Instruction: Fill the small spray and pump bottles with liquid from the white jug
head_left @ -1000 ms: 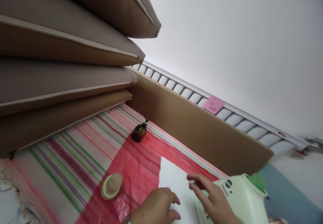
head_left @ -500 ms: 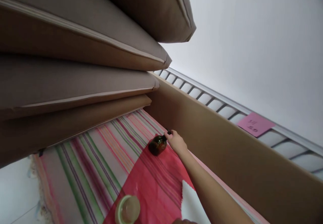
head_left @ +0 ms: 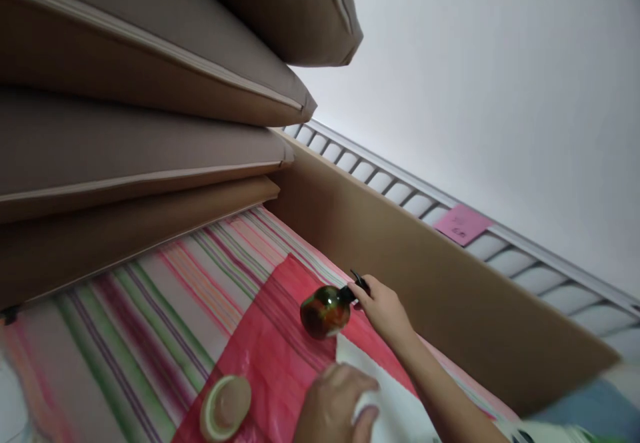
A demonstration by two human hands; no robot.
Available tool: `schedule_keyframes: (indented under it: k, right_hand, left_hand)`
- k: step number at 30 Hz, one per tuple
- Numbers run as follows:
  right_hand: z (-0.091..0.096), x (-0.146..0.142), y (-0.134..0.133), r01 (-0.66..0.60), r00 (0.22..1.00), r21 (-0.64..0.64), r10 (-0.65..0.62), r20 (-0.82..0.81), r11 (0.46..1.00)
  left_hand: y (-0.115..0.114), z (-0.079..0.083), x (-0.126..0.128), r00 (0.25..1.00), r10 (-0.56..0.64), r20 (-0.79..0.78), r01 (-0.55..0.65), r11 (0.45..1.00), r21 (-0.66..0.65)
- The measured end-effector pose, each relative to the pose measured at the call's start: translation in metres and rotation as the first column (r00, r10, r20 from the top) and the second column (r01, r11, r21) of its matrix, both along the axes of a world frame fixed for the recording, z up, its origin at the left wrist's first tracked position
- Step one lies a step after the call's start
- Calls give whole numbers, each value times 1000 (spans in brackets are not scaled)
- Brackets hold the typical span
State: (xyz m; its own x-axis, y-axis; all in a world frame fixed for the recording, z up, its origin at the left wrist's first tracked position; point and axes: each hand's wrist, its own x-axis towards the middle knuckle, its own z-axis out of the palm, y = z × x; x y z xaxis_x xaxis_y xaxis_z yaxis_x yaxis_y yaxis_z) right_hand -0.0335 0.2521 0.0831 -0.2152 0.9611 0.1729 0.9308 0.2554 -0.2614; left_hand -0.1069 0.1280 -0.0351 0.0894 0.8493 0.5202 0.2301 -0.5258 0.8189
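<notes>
- Pump bottle (head_left: 324, 313): dark green-amber, glossy, see-through, rounded body, black pump top; tilted, pump end to upper right; gripped near the top in the right hand (head_left: 385, 308).
- Small item (head_left: 367, 403): white, blurred, kind unclear; between thumb and fingers of the left hand (head_left: 333, 400).
- White sheet (head_left: 397, 400): thin, spread out over translucent red sheeting (head_left: 280, 356); partly hidden by left hand and right forearm.

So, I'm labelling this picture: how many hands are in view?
2: the right hand holds the amber pump bottle by its pump end; the left hand, partly cut off by the bottom edge, holds something small and white near the white sheet.
</notes>
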Motion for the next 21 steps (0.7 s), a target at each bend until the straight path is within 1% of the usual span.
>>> schedule_keyframes:
  k: [2,3,4,5,7,10,12,13,16,18,21]
  right_hand:
    - [7,29,-34,15,999,-7,-15,-39,1000]
    - [10,41,-51,26,998,-15,-27,-59,1000]
    - [12,51,-68,39,996,-20,-40,-77,999]
    - [13,59,-85,50,994,-27,-53,-98,998]
    - [15,70,-115,74,988,-24,-76,-137,997]
    - [16,81,-150,116,978,44,-106,-179,992]
    - [12,88,-165,133,958,67,-111,-266,989]
    - [9,92,-171,130,933,57,-102,-346,990]
    - [-7,102,-184,147,816,7,-117,-566,989]
    - [-21,107,-189,203,749,-8,-161,-643,979]
    - [-42,112,-196,291,681,-6,-212,-701,957]
  left_hand:
    - [-10,7,-4,987,143,77,-145,989,30]
    - [-15,8,-4,976,197,93,-199,980,16]
    - [-19,8,-1,970,226,86,-226,974,-15]
    - [-22,6,3,970,233,65,-230,972,-52]
    - [-28,2,14,981,193,11,-191,975,-112]
    - [-37,-2,31,992,123,-35,-127,985,-121]
    - [-43,-3,38,993,109,-50,-112,990,-80]
    - [-46,-3,40,992,111,-56,-115,992,-57]
    - [-52,-8,45,989,123,-78,-123,992,2]
    - [-53,-18,50,988,115,-107,-113,993,23]
    - [-53,-39,59,985,70,-158,-62,997,55]
